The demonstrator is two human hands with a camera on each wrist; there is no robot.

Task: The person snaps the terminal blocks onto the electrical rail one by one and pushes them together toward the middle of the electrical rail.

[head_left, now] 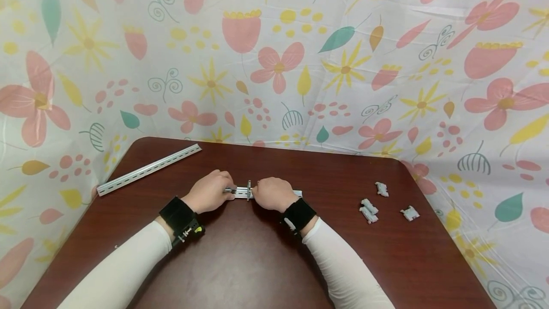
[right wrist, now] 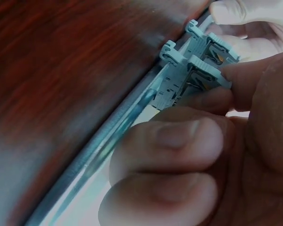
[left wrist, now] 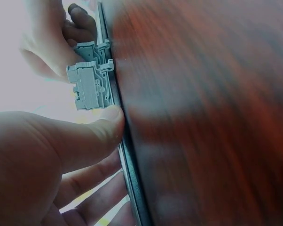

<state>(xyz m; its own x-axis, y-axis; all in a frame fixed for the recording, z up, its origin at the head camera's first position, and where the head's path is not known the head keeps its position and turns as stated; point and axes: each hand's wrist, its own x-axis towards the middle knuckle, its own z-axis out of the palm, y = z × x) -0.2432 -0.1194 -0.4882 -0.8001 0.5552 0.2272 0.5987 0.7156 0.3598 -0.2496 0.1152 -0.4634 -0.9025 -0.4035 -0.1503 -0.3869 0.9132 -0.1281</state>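
Note:
A short slotted metal DIN rail point(head_left: 241, 193) lies crosswise before me on the table. My left hand point(head_left: 210, 192) holds the rail's left part, thumb point(left wrist: 101, 132) along its edge and fingers on the other side. Two grey DIN-rail terminal blocks stand side by side on the rail, a small gap between them; the left block point(left wrist: 92, 87) is just beyond my left thumb. My right hand point(head_left: 274, 193) pinches the right block point(right wrist: 172, 87) between thumb and forefinger, its other fingers curled beside the rail. That hand hides the block in the head view.
Several loose grey terminal blocks point(head_left: 410, 213) lie on the right of the brown table point(head_left: 257, 266). A longer slotted rail point(head_left: 150, 167) rests aslant at the far left. Behind the table hangs a flower-print cloth point(head_left: 274, 27).

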